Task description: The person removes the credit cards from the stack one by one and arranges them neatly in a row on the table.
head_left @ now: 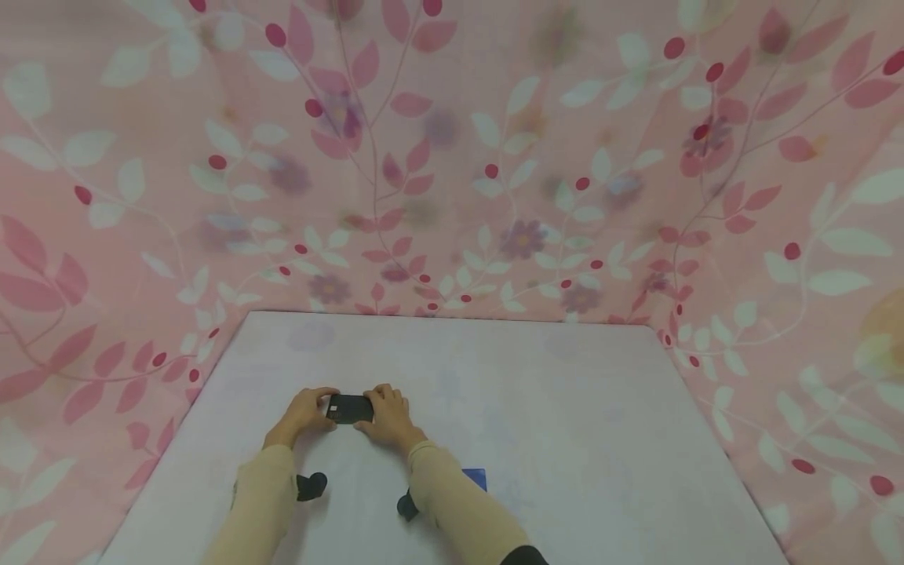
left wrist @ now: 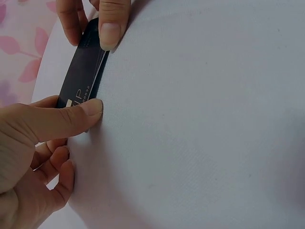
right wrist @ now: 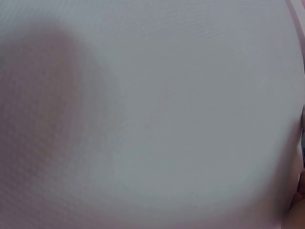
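A small stack of black plastic cards (head_left: 351, 409) is held by both hands over the left part of the white table. Gold letters and digits show on the top card (left wrist: 78, 76) in the left wrist view, and several card edges show along its side. My left hand (head_left: 309, 411) pinches one end, thumb on the near side. From the other end my right hand (head_left: 388, 414) grips the stack, its thumb (left wrist: 110, 31) on the same long side. In the right wrist view only fingers (right wrist: 300, 191) show at the right edge.
A blue flat thing (head_left: 475, 478) lies on the white table (head_left: 565, 424), partly hidden by the right sleeve (head_left: 459, 502). Black wrist cameras stick out from the left sleeve (head_left: 264, 494) and the right one. Pink floral cloth (head_left: 452, 157) surrounds the table at the back and sides.
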### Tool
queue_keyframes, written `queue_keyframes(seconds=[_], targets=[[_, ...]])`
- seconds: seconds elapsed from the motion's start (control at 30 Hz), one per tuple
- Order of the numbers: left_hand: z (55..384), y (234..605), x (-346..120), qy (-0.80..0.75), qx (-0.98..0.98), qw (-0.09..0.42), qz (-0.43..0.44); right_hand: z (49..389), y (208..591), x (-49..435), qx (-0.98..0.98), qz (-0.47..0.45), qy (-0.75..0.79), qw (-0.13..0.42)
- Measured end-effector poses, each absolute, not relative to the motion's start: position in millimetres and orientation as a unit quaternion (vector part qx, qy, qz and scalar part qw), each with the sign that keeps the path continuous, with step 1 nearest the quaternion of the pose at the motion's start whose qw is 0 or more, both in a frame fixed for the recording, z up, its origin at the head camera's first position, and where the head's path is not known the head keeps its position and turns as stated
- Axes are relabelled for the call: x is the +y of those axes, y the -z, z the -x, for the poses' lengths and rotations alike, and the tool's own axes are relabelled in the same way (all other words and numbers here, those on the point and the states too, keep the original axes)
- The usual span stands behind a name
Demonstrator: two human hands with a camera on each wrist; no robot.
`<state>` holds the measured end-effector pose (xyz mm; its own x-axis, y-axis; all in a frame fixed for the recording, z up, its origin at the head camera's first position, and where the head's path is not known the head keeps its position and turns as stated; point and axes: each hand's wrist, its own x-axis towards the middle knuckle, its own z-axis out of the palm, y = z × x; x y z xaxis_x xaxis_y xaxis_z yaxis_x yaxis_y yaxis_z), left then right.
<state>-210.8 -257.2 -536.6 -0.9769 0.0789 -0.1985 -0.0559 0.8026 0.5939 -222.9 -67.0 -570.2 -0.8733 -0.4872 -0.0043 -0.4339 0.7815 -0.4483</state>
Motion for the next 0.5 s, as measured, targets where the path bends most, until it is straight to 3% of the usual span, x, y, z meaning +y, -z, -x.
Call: queue_keyframes(seconds=[0.5], targets=[[212.3, 542.4, -260.6, -0.325, 0.938, 0.118, 0.005, 221.6, 570.7, -67.6, 0.942, 0.242, 0.225, 0.061]])
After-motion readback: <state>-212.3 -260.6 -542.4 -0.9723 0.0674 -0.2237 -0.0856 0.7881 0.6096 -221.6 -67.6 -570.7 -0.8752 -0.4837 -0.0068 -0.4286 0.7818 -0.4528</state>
